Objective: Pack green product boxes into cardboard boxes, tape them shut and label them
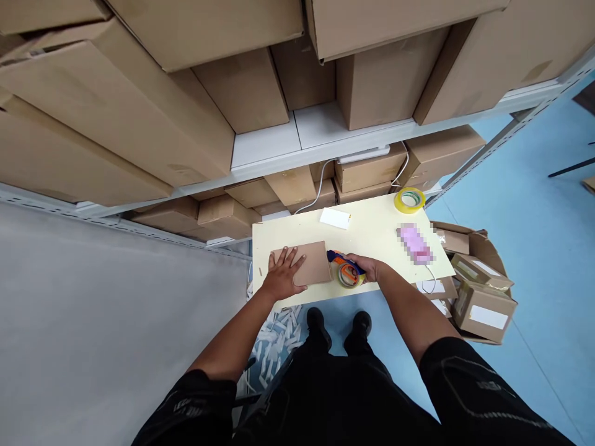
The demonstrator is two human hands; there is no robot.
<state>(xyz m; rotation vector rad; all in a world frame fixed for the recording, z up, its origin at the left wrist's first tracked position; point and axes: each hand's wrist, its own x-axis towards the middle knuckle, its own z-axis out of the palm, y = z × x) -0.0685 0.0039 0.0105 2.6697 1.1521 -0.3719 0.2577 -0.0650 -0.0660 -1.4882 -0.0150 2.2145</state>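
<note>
Fingers of the left hand (281, 275) splay open on the flat box (317, 265), the right hand's (369, 267) wrapped round the tape dispenser (344, 266) beside it.

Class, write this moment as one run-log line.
left hand: spread on cardboard | right hand: holding tape dispenser beside cardboard | tape roll: on table

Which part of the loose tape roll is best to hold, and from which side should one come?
Probably pinch the near rim of the loose tape roll from above, fingers in the hole, thumb outside: it lies flat, its hole facing up. The right hand is nearer, but holds the dispenser.
</note>
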